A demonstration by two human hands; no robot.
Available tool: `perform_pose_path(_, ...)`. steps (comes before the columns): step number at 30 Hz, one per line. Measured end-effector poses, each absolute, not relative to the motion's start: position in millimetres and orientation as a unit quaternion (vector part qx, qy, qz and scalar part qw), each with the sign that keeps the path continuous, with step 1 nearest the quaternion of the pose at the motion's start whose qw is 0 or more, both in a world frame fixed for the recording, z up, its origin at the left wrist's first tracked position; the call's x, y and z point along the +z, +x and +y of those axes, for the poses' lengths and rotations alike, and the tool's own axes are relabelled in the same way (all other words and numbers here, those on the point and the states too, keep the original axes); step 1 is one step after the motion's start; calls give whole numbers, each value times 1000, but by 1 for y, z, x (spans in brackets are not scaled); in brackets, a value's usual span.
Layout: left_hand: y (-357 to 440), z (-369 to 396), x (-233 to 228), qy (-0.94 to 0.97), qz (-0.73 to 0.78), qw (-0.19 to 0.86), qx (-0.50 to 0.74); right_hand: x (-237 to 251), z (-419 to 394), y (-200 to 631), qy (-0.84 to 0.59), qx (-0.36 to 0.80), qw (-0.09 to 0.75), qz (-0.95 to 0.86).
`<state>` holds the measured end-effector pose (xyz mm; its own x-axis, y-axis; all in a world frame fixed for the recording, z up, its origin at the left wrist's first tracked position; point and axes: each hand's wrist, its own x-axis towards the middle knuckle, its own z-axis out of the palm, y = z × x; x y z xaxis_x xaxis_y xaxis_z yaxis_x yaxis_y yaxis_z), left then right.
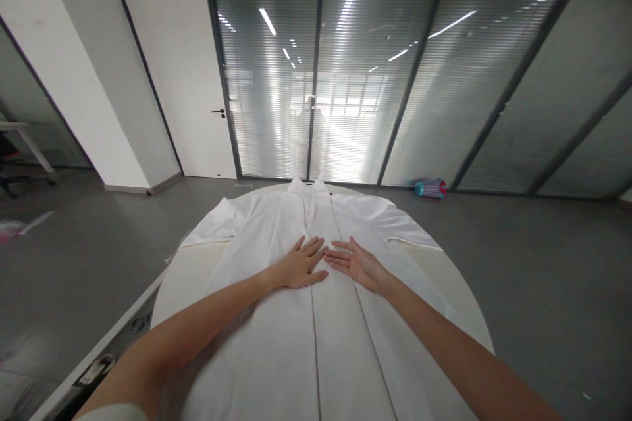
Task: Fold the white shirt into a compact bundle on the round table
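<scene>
White round table [190, 276] filled the lower centre of the frame, carrying a white shirt [276, 355] spread flat with its collar at the far edge and its hem running off the bottom of the frame. Both forearms entered from the lower corners. Left hand [300, 266] lay palm down on the shirt, fingers extended and slightly spread — flat contact, nothing gripped. Right hand [356, 262] lay just beside it on the button strip, also flat and unclenched, fingertips pointing toward the left hand's fingertips, nearly touching. Shirt sleeves were folded out toward the table's left and right edges.

Beyond the table — grey floor, with a teal and pink bottle-like object [430, 188] lying at the foot of the glass partition [444, 79], right of centre. Blinds behind the glass reflected ceiling lights. White door [180, 79] stood at upper left.
</scene>
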<state>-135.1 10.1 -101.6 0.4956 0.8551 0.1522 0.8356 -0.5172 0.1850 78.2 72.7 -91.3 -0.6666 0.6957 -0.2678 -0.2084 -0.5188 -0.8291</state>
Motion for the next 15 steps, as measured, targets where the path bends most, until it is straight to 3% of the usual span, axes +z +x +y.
perform_pose_path(7,-111,-60,-85,874,473,61,93,-90,49,88,-329,684,324,-565)
perform_pose_path(10,-96,-123,-85,933,350,10,89,-84,7,118,-292,529,298,-739)
perform_pose_path(15,-74,-189,-110,956,232,-144,105,-83,-74,170,-142,212,176,-951)
